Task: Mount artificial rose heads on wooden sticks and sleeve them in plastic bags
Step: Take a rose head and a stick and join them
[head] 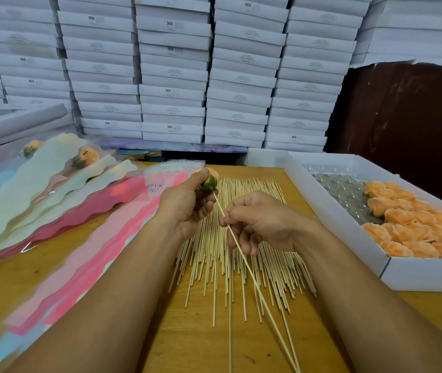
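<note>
My left hand [187, 203] grips an orange rose head [209, 180] with a green base, held above the table's middle. A thin wooden stick [252, 275] runs from that green base down toward me. My right hand [257, 220] pinches this stick a short way below the rose. Under both hands lies a spread pile of loose wooden sticks [214, 265]. Pink, red and pale plastic bags [85, 211] lie stacked at the left. Two sleeved roses [84, 157] rest on top of them.
A white box [402, 275] at the right holds several orange rose heads [416, 230] and bubble wrap. Stacks of white flat boxes [174, 76] fill the back wall. The wooden table [187, 340] reaches the near edge.
</note>
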The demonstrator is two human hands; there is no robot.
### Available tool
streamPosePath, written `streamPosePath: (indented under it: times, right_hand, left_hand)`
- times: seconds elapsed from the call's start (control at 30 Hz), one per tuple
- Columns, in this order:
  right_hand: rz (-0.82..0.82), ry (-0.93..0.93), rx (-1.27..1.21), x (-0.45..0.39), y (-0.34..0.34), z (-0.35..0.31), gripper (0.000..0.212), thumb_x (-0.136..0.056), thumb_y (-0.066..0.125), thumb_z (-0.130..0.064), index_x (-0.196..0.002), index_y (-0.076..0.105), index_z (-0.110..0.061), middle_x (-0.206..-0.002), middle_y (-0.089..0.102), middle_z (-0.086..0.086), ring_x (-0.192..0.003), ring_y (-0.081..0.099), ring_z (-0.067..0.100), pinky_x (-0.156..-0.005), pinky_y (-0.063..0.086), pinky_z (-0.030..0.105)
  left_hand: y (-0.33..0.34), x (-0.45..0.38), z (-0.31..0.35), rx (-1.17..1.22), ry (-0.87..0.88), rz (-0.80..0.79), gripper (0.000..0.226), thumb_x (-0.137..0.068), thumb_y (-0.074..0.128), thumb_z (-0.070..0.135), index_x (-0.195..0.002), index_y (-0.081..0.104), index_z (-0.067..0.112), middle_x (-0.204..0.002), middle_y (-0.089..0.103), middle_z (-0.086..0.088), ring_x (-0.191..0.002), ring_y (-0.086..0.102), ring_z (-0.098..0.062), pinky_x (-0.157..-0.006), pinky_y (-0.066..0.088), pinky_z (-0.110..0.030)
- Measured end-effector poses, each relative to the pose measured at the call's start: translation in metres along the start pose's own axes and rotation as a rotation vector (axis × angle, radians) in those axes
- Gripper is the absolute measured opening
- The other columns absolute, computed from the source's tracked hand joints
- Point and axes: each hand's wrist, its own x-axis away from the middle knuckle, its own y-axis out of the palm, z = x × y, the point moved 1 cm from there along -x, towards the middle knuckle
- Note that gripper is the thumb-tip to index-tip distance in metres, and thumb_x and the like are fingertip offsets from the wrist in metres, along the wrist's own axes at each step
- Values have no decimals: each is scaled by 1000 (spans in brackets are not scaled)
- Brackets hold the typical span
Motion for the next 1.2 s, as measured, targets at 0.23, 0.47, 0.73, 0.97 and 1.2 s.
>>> streamPosePath:
  times: [0.23,0.47,0.73,0.97,1.2]
  right_hand:
    - [13,-21,-14,-4,-2,3,11,-95,60,-5,-86,65,0,-67,69,16,-42,57,15,-36,44,20]
    - [51,2,-10,-6,2,4,19,-96,61,-3,-96,62,17,-68,70,18,-41,56,13,-37,43,19]
    - [46,20,-19,-6,4,4,12,-96,60,-1,-90,64,9,-66,69,16,-40,54,11,-36,42,18]
    - [-43,38,-64,-5,1,7,14,-96,60,-4,-84,66,-3,-72,70,16,-44,58,13,-39,47,20]
    - [-61,21,-119,-7,2,8,11,-98,59,-7,-90,66,-3,-73,70,16,-48,60,15,-40,48,21]
  left_hand:
    - [-1,-1,1,-47,49,-2,24,-91,71,23,-98,69,0,-73,64,-12,-43,53,-9,-42,48,-17]
    - [-2,-3,1,-78,79,-20,30,-92,69,19,-111,64,-3,-74,64,-12,-41,51,-8,-41,45,-17]
    - [-7,-8,-1,-90,57,-21,43,-91,69,16,-126,58,-7,-73,63,-12,-42,53,-9,-40,44,-18]
    - [-5,-6,-3,-67,9,-17,35,-91,70,20,-116,64,-3,-78,62,-14,-42,52,-10,-41,46,-18]
    - [-3,-3,-3,-113,56,4,38,-91,70,38,-96,70,0,-71,66,-12,-49,56,-14,-43,48,-22]
